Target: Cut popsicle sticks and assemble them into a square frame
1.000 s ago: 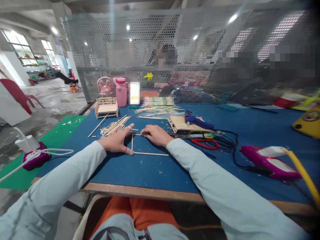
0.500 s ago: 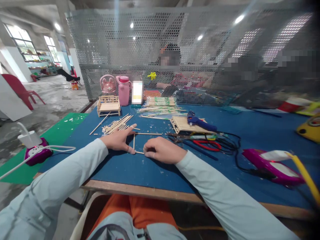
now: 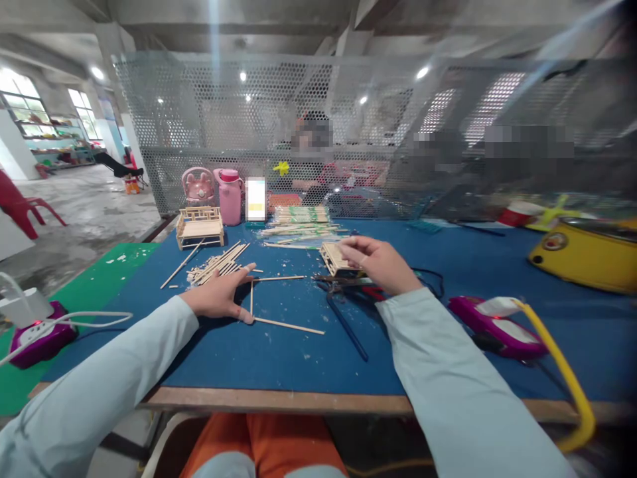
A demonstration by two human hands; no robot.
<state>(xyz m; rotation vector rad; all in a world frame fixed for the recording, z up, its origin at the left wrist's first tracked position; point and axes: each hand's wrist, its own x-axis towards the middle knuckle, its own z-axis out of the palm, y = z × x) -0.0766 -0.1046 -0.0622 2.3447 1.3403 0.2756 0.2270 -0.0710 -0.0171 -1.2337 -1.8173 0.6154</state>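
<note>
My left hand (image 3: 221,292) rests on the blue tabletop with thumb and fingers spread. Its thumb and a fingertip touch the two ends of a short upright stick (image 3: 251,299). From those ends, an upper thin wooden stick (image 3: 283,277) and a lower one (image 3: 293,326) run to the right, forming an open-sided frame. My right hand (image 3: 381,262) is above a small slatted wooden piece (image 3: 331,257), fingers curled. It covers the spot of the blue glue gun, of which barely a dark bit shows, so its grip is hidden. Pliers (image 3: 328,282) lie just below that hand.
Loose sticks (image 3: 223,262) lie beyond my left hand, near a small wooden bench-like model (image 3: 200,229). Behind stand a pink bottle (image 3: 229,199), a lit phone (image 3: 256,199) and bundled sticks (image 3: 301,216). A purple power strip (image 3: 497,332) and a yellow pot (image 3: 587,255) are at right.
My right hand has left the lower stick and moved right and away, over the glue gun. The lower stick now shows along its length. My left hand stays at the frame; the view has shifted.
</note>
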